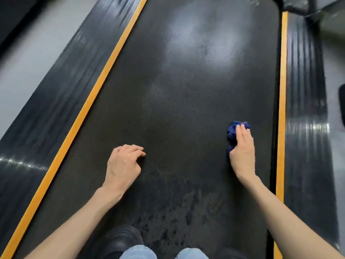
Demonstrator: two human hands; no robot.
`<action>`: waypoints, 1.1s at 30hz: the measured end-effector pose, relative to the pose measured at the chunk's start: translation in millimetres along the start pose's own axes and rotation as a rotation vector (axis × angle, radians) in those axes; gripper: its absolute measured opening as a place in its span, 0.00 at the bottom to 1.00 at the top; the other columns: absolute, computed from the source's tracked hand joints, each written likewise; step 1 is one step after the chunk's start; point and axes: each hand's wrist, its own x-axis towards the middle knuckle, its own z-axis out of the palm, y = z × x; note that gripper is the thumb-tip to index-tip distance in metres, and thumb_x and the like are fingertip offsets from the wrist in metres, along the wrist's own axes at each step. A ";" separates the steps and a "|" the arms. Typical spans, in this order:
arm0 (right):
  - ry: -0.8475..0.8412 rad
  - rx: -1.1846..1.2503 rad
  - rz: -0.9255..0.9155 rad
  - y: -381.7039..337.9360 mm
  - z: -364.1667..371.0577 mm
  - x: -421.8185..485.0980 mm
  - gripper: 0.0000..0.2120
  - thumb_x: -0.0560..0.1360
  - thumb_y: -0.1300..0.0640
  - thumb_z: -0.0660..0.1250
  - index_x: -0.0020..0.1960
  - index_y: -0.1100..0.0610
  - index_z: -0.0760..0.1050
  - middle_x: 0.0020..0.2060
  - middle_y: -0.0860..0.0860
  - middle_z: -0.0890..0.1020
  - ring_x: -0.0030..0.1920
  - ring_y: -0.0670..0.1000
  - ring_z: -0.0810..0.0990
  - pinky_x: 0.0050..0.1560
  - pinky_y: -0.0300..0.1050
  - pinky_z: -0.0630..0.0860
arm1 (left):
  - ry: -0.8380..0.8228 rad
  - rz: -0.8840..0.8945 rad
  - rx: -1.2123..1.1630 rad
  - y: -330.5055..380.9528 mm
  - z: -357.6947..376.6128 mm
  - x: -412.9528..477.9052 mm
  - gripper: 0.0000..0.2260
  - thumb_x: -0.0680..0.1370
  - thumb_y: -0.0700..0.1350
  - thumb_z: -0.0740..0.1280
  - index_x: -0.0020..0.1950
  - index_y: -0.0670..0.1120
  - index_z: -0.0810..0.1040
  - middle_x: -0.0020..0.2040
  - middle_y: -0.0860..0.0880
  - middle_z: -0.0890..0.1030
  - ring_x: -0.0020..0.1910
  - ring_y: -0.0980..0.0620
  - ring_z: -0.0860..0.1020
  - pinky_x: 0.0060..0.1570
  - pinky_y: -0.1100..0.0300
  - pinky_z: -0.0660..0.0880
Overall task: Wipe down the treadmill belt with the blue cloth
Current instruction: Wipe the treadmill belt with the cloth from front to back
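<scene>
Grey gym floor (16, 75) shows at 10 o'clock, beyond a ribbed black side rail (56, 101) that runs beside the treadmill belt (186, 109). A matching rail (306, 90) lies along the 3 o'clock side, and an orange strip borders the belt on each edge, one on the left (89, 101) and one on the right (281, 109). The belt is dark and finely textured, with a pale sheen toward 12 o'clock and blotchy dark marks toward 6 o'clock. The blue cloth (232, 131) lies bunched on the belt at about 3 o'clock, near the right orange strip but not touching it. The right hand (242, 152) rests on top of the cloth and presses it flat against the belt, its fingers straight and close together; the thumb is hidden. The left hand (123, 163) sits at about 7 o'clock, well apart from the cloth, holding nothing, its fingers loosely bent with the tips touching the belt. At 6 o'clock, two knees in blue jeans (138, 252) and a black shoe (119, 238) rest on the belt.
</scene>
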 end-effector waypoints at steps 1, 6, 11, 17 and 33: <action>0.033 0.015 0.069 -1.8 1.1 1.7 0.34 0.70 0.73 0.62 0.73 0.62 0.57 0.74 0.56 0.60 0.75 0.55 0.54 0.74 0.46 0.47 | -0.007 -0.002 0.002 0.4 0.6 -0.1 0.18 0.61 0.29 0.67 0.44 0.47 0.84 0.48 0.51 0.84 0.49 0.49 0.81 0.54 0.54 0.73; 0.089 0.081 -0.168 -66.8 39.5 -3.1 0.20 0.67 0.69 0.55 0.57 0.66 0.72 0.52 0.62 0.76 0.52 0.65 0.75 0.54 0.53 0.68 | -0.025 0.014 -0.021 0.0 -4.2 1.8 0.20 0.58 0.26 0.67 0.42 0.45 0.85 0.47 0.50 0.85 0.48 0.49 0.81 0.53 0.52 0.75; -0.618 0.017 -0.927 -144.5 71.6 1.8 0.32 0.67 0.72 0.60 0.71 0.61 0.63 0.71 0.58 0.65 0.73 0.56 0.60 0.73 0.49 0.55 | 0.025 0.001 -0.060 -13.5 -9.0 -1.0 0.21 0.59 0.29 0.61 0.44 0.43 0.85 0.46 0.47 0.85 0.48 0.47 0.83 0.55 0.62 0.70; -0.065 0.073 -0.154 -67.4 32.8 66.2 0.35 0.66 0.69 0.67 0.71 0.65 0.61 0.70 0.61 0.65 0.70 0.62 0.61 0.70 0.51 0.57 | 0.049 -0.052 -0.041 -27.3 -11.2 -12.1 0.24 0.57 0.21 0.66 0.48 0.40 0.84 0.51 0.44 0.83 0.52 0.44 0.81 0.62 0.55 0.70; -0.429 -0.001 -0.990 -242.5 112.4 66.6 0.30 0.67 0.68 0.65 0.69 0.60 0.66 0.67 0.59 0.69 0.68 0.59 0.66 0.64 0.54 0.62 | 0.055 -0.233 -0.034 -57.9 -26.5 -28.5 0.21 0.65 0.25 0.66 0.53 0.42 0.83 0.56 0.46 0.81 0.55 0.45 0.79 0.62 0.53 0.69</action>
